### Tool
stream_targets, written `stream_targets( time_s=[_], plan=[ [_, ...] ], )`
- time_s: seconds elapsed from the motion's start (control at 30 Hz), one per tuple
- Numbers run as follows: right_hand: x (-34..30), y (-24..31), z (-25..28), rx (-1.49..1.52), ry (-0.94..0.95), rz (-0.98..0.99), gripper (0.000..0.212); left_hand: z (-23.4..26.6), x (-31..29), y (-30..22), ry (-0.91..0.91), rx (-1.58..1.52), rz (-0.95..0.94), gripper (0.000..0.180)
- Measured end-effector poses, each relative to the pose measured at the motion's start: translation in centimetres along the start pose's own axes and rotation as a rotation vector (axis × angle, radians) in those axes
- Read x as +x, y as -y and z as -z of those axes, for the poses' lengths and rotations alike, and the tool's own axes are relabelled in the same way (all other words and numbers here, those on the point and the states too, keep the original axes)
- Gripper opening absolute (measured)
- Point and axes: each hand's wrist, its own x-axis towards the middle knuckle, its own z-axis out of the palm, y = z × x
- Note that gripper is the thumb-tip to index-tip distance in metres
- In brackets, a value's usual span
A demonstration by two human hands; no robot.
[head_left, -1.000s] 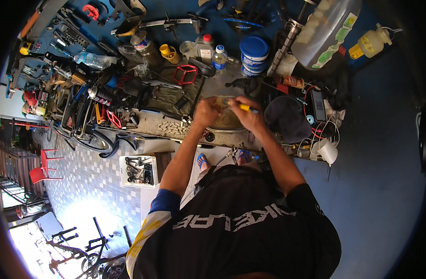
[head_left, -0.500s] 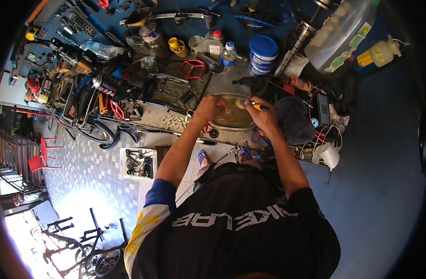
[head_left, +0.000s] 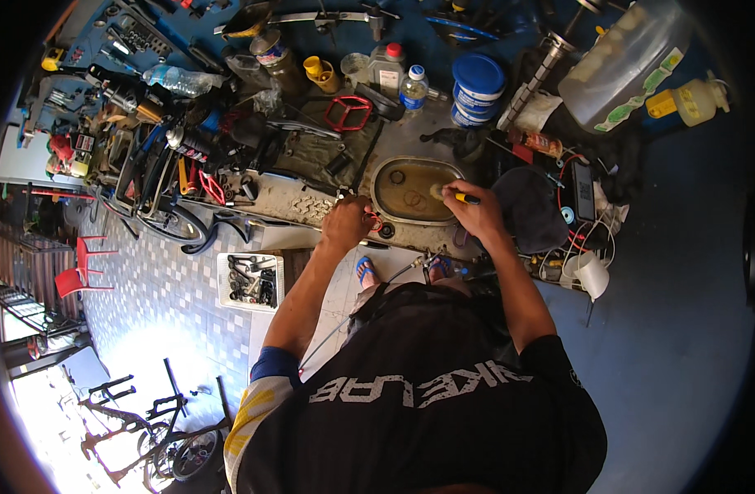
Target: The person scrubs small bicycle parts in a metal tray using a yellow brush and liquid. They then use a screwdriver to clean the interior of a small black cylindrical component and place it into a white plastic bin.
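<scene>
In my right hand point(head_left: 476, 212) is a brush point(head_left: 468, 198) with a black and yellow handle, its pale bristles over the right side of an oval metal basin point(head_left: 375, 191). Murky brownish liquid stands in the basin, with a dark ring point(head_left: 397, 177) and thin pale rings point(head_left: 414, 199) in it. My left hand point(head_left: 344, 224) is at the bench edge just left of the basin, fingers curled and closed at a small red ring point(head_left: 376, 223). Beside that ring lies a round black part point(head_left: 386, 230). The left fingertips are partly hidden.
Behind the basin stand a blue-lidded tub point(head_left: 479, 78), a blue-capped bottle point(head_left: 413, 87) and a red-capped bottle point(head_left: 386, 67). A red pedal point(head_left: 348, 114) lies further left. A dark cloth point(head_left: 527, 210) borders the basin's right. A white basket of metal parts point(head_left: 224, 280) sits below the bench.
My left hand has moved from over the basin leftward and nearer to me, down to the red ring. My right hand still holds the brush at the basin's right side.
</scene>
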Motion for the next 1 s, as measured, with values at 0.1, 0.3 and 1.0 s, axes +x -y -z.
stream_targets(
  time_s=[0.1,0.3,1.0],
  plan=[
    [0.4,-0.1,0.0,-0.057,0.023,-0.009,0.022,-0.8,0.3,0.0,-0.003,0.077,-0.039,0.025],
    [0.6,-0.3,0.1,-0.144,0.046,0.032,0.020,-1.5,0.7,0.1,-0.013,0.184,-0.190,0.022],
    [0.9,-0.2,1.2,-0.224,0.043,0.093,0.024,3.0,4.9,0.8,-0.328,-0.218,-0.351,0.013]
  ],
)
